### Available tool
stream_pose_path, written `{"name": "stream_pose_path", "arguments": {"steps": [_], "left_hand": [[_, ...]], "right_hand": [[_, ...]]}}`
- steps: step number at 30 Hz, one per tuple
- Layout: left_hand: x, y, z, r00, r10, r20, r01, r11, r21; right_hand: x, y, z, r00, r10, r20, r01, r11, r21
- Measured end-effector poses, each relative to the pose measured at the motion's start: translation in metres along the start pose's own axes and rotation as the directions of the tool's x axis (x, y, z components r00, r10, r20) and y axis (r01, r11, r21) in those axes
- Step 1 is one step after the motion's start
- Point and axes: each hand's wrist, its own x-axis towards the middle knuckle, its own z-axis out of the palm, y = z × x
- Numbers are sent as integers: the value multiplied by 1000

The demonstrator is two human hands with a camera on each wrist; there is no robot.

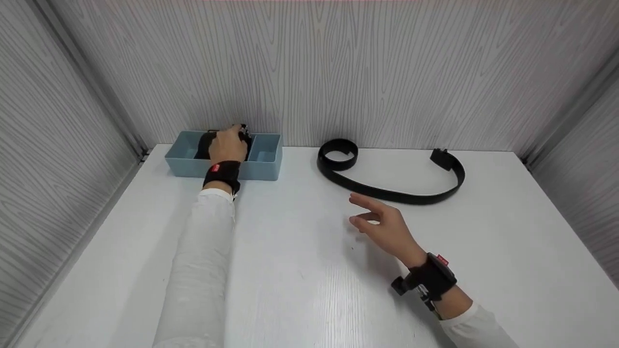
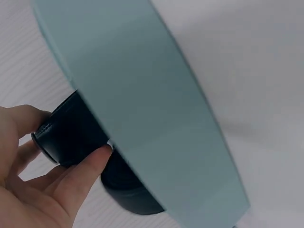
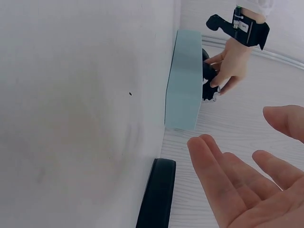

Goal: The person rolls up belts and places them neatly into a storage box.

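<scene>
the grey wood-grain panel wall (image 1: 314,72) stands beyond the left hand (image 1: 227,146) and the right hand (image 1: 387,228), and the glossy white table (image 1: 290,270) spreads beneath them. ahead of the right hand, apart from its fingertips, lies a long black leather belt (image 1: 406,198), standing on edge, one end curled into a loop, the other ending in a dark boxy buckle (image 1: 440,158). under the left hand sits a blue-grey plastic tray (image 1: 261,171); its narrower compartment is just right of that hand.

the two hands are well apart. the right one hovers free, thumb and fingers parted. the left one holds a rolled black leather belt (image 2: 71,133) between thumb and fingers, in the tray's wider compartment, its top above the rim; whether it touches the bottom i cannot tell. shiny metal (image 1: 244,128) shows by the left fingertips.

i judge the roll could spring open if the left grip slackens; its metal could catch the divider (image 1: 252,147) if pulled sideways, dragging the tray.
</scene>
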Motion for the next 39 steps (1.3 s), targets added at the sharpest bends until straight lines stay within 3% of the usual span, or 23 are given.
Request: {"name": "stream_pose_path", "arguments": {"steps": [5,9,12,14,16,19,22,25,27,30,34,39], "left_hand": [[-3,-9,6,999,-34,10,33,997,65],[-7,-11,4,999,-45,-9,45,995,84],[-18,-4,0,998,1,-66,3,997,71],[-33,8,-4,994,51,-94,-47,998,45],[-51,25,-5,987,126,-101,-126,992,11],[-86,51,-4,971,234,-49,-236,971,-33],[-117,74,6,937,350,8,-350,936,-49],[-139,87,17,904,427,28,-426,904,-40],[-147,92,23,888,460,26,-459,888,-38],[-150,95,30,879,476,23,-475,879,-41],[-147,95,35,887,462,21,-460,886,-50],[-147,99,41,889,452,76,-447,892,-66]], "right_hand": [[6,0,2,1000,1,31,-1,1000,7],[16,-4,-2,1000,1,19,0,998,-58],[35,-2,-6,1000,-19,3,19,988,-154],[56,3,-9,1000,-27,0,26,966,-256],[82,10,-11,1000,-15,8,16,925,-379],[120,22,-11,998,36,52,-1,829,-559],[145,37,-10,986,119,113,-10,732,-681],[159,47,-6,973,179,146,-13,674,-739],[161,50,-2,972,189,137,-20,655,-755],[155,49,1,980,162,119,-18,661,-750],[130,39,3,980,96,175,66,673,-737],[80,18,-1,947,71,315,178,698,-694]]}}
